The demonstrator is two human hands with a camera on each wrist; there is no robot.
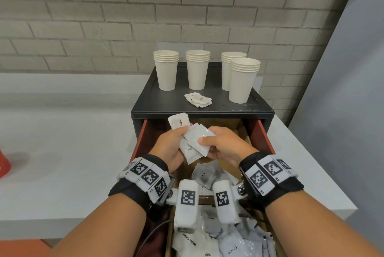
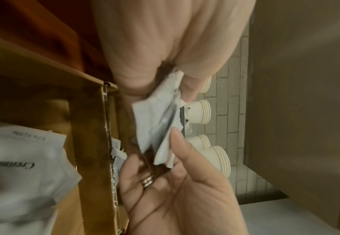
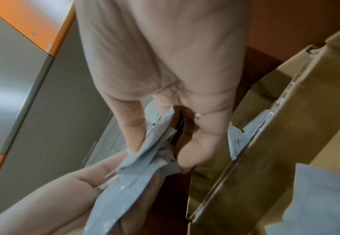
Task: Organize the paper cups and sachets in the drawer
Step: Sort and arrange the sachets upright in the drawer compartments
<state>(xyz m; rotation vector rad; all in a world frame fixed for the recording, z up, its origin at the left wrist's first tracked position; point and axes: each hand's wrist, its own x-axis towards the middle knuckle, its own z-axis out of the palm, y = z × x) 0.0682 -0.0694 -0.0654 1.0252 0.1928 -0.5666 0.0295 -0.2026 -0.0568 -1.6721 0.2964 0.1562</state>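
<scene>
Both hands hold one bundle of white sachets (image 1: 195, 142) above the open drawer (image 1: 260, 134). My left hand (image 1: 182, 132) grips the bundle's left side, with a "Sugar" sachet (image 1: 178, 122) sticking up from it. My right hand (image 1: 205, 146) pinches the right side, thumb on top. In the left wrist view the sachets (image 2: 155, 120) fan out between the left hand (image 2: 177, 82) and the right hand (image 2: 177, 159). The right wrist view shows the same sachets (image 3: 140, 167) in the right hand (image 3: 160, 143). Several stacks of paper cups (image 1: 197, 69) stand on the black cabinet top (image 1: 149, 100).
A small pile of sachets (image 1: 198, 100) lies on the cabinet top in front of the cups. Cardboard dividers (image 2: 92, 127) split the drawer; the near compartment holds many loose sachets (image 1: 228, 244) marked Cream, Coffee and White Sugar. A white counter (image 1: 62, 152) flanks the cabinet.
</scene>
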